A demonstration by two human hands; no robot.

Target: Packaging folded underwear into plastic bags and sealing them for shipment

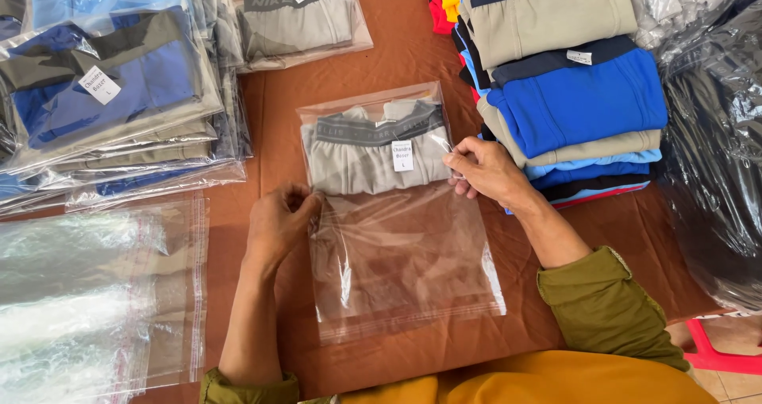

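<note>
hands pinch a clear plastic bag mid-table: left hand grips its left edge, right hand its right edge beside the folded grey underwear at the far end. best pressed flat, both edges kept taut and level.

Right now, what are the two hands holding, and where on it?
Both hold the clear plastic bag with the folded grey garment inside: left hand at its left edge, right hand at its right edge, level with the garment's lower end.

Two hands, roughly ten packed bags
</note>
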